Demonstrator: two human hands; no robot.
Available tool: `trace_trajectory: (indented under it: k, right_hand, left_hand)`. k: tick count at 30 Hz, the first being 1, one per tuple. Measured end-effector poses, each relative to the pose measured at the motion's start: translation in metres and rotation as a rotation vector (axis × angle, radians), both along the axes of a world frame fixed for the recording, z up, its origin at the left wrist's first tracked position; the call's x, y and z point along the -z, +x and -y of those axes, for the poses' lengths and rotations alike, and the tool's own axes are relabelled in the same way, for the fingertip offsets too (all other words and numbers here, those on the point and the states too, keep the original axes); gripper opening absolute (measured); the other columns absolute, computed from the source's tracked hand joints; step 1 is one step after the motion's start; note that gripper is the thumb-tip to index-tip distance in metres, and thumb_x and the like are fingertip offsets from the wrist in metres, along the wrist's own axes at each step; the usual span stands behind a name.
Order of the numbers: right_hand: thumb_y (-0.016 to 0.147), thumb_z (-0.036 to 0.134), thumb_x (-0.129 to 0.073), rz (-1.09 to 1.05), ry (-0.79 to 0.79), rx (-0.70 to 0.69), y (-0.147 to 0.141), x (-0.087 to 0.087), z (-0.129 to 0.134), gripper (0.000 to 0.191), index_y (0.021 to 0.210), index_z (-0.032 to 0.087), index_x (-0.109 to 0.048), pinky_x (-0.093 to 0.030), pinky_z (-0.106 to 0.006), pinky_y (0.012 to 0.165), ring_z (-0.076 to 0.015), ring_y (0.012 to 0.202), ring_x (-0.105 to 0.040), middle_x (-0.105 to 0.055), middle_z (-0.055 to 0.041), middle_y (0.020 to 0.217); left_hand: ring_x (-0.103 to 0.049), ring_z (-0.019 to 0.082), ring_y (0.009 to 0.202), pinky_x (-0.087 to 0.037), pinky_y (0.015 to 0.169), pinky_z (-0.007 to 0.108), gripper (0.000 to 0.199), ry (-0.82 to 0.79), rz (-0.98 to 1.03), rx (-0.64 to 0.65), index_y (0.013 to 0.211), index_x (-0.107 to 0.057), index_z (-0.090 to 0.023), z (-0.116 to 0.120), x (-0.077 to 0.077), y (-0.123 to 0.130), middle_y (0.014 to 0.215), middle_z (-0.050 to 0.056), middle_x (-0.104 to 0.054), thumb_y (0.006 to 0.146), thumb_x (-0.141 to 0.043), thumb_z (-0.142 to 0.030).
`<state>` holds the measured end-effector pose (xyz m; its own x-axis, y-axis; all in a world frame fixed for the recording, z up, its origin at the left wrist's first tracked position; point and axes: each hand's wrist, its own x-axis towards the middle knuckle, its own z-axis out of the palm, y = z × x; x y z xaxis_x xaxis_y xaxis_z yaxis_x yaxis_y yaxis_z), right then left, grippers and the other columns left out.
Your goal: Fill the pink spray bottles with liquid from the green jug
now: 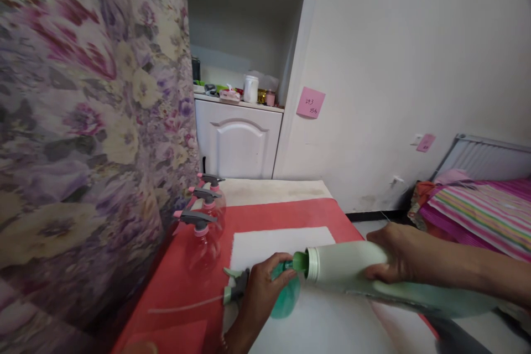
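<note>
My left hand (267,282) is closed around the neck of a clear green spray bottle (286,301), which stands without its sprayer. My right hand (394,254) grips a large pale green bottle (344,265), tipped onto its side with its open mouth at the small bottle's neck. Something green (300,261) bridges the two mouths; whether it is liquid or a funnel I cannot tell. Beside my left wrist lies a loose trigger sprayer (236,290), its thin dip tube (186,306) stretching left.
Several clear spray bottles (203,246) with pink and grey heads line the left side of the red-covered table (277,213). Under my hands is a white sheet (265,239). A floral curtain (95,121) hangs left, a white cabinet (240,146) stands behind, and a bed (477,204) is at right.
</note>
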<state>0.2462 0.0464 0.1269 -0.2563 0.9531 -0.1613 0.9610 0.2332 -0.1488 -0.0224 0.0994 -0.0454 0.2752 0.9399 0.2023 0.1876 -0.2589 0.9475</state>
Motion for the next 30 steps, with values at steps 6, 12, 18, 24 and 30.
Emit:
trace_trajectory:
  k: [6,12,18,24,30]
  right_hand:
    - [0.075,0.058,-0.065,0.007,-0.01,0.0,-0.0034,-0.0048,0.0019,0.04,0.075,0.018,-0.066,-0.034,-0.024,0.047,-0.0179,0.059,-0.059,-0.067,-0.0052,0.067]
    - [0.075,0.061,-0.063,0.007,-0.015,-0.006,-0.0015,-0.002,-0.0009,0.043,0.078,0.018,-0.067,-0.034,-0.023,0.047,-0.0172,0.058,-0.059,-0.069,-0.005,0.068]
    - [0.076,0.059,-0.063,0.017,0.0,-0.02,-0.0008,-0.0012,-0.0004,0.042,0.077,0.018,-0.066,-0.033,-0.023,0.047,-0.0163,0.057,-0.059,-0.068,-0.0043,0.067]
    - [0.077,0.058,-0.063,0.028,-0.014,-0.013,-0.0016,-0.0036,0.0003,0.04,0.078,0.018,-0.067,-0.035,-0.024,0.048,-0.0176,0.059,-0.06,-0.069,-0.005,0.069]
    - [0.078,0.057,-0.062,0.071,-0.02,0.013,-0.0076,-0.0088,0.0021,0.04,0.078,0.017,-0.067,-0.034,-0.023,0.048,-0.0177,0.061,-0.06,-0.067,-0.0047,0.069]
  left_hand:
    - [-0.067,0.019,0.091,-0.047,0.084,0.025,0.019,-0.008,0.007,0.009,0.094,-0.071,-0.023,-0.0002,0.0002,0.0002,0.094,0.0,-0.076,0.077,-0.062,-0.025]
    - [-0.067,0.018,0.09,-0.047,0.083,0.024,0.019,-0.008,0.007,-0.004,0.094,-0.071,-0.024,-0.0023,0.0043,0.0001,0.093,-0.001,-0.075,0.076,-0.063,-0.025]
    - [-0.066,0.019,0.09,-0.047,0.082,0.024,0.02,-0.008,0.011,0.008,0.094,-0.071,-0.024,-0.0028,0.0047,-0.0001,0.094,-0.001,-0.075,0.077,-0.062,-0.026]
    - [-0.066,0.018,0.09,-0.047,0.082,0.024,0.019,-0.002,0.013,0.006,0.094,-0.071,-0.024,-0.0032,0.005,-0.0006,0.094,-0.001,-0.075,0.077,-0.063,-0.025]
    - [-0.067,0.019,0.09,-0.047,0.082,0.024,0.018,-0.008,0.01,0.009,0.093,-0.071,-0.024,-0.0019,0.0009,-0.0003,0.093,-0.001,-0.075,0.077,-0.063,-0.025]
